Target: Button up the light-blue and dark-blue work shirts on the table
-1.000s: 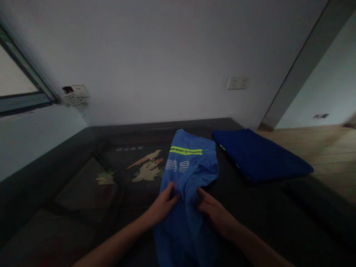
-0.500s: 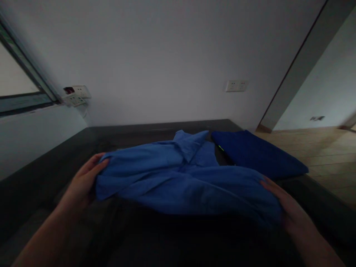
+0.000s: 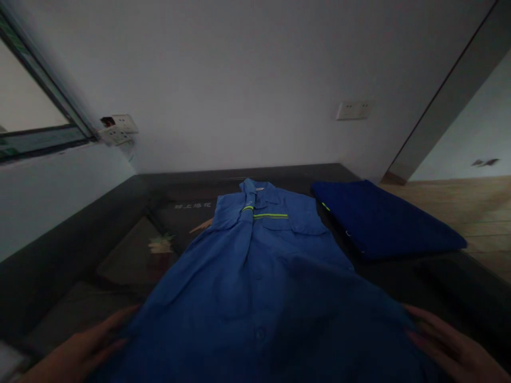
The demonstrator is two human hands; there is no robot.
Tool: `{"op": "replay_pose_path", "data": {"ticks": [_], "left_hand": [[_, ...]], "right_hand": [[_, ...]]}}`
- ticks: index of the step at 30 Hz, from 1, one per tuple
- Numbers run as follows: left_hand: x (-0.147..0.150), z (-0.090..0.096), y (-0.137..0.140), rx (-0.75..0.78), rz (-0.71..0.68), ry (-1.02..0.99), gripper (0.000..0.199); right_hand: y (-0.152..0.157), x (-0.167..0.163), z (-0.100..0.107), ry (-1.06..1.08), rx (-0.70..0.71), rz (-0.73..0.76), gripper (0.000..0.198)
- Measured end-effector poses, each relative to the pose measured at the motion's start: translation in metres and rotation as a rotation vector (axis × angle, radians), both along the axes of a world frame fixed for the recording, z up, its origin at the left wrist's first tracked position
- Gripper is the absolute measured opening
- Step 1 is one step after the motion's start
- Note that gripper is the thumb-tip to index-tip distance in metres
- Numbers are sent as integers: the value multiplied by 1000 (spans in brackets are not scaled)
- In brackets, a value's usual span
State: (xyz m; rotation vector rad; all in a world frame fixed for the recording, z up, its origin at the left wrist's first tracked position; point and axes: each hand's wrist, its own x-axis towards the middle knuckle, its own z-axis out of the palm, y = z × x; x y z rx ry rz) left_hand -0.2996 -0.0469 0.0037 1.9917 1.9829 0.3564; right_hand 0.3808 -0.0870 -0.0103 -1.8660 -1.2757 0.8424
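A blue work shirt [image 3: 275,266] lies spread lengthwise in front of me, buttoned front up, its collar at the far end. A yellow-green stripe crosses the chest, and a fold of cloth runs down over the left part of the front. At the lower left my left hand [image 3: 93,343] grips the shirt's side edge near the hem, fingers and thumb around the cloth. My right hand [image 3: 447,340] holds the opposite edge at the lower right. Both hands are dim and a little blurred, and the hem runs out of view at the bottom.
A folded dark blue garment [image 3: 387,223] lies right of the shirt. Underneath is a dark surface [image 3: 191,191] with printed lettering and a plant picture. Behind it stands a white wall with a socket plate [image 3: 353,110]; more sockets [image 3: 120,129] sit by the window at left.
The shirt was bunched up between my hands; now it lies opened out toward the wall, front showing. Both hands have come down and closer to me, and the view has shifted slightly.
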Motion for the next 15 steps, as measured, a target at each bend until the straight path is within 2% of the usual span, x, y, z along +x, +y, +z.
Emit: {"op": "replay_pose_path", "data": {"ticks": [2,4,6,8,11,13,15], "left_hand": [[7,4,7,-27,19,69,39],[27,17,19,41,49,170,41],[60,33,32,111,-35,236,41],[102,42,44,99,-186,192,43],[159,39,62,48,-435,125,39],[186,28,75,15,-455,139,43],[203,15,87,-34,-359,165,51]], "right_hand": [[6,-4,11,-111,93,-37,51],[17,-16,29,-212,191,-73,48],[32,-34,47,-290,284,-45,41],[54,-56,60,-331,374,76,34],[99,-89,65,-390,449,345,27],[134,-109,59,-505,458,493,28],[167,-127,48,-664,409,597,34]]}}
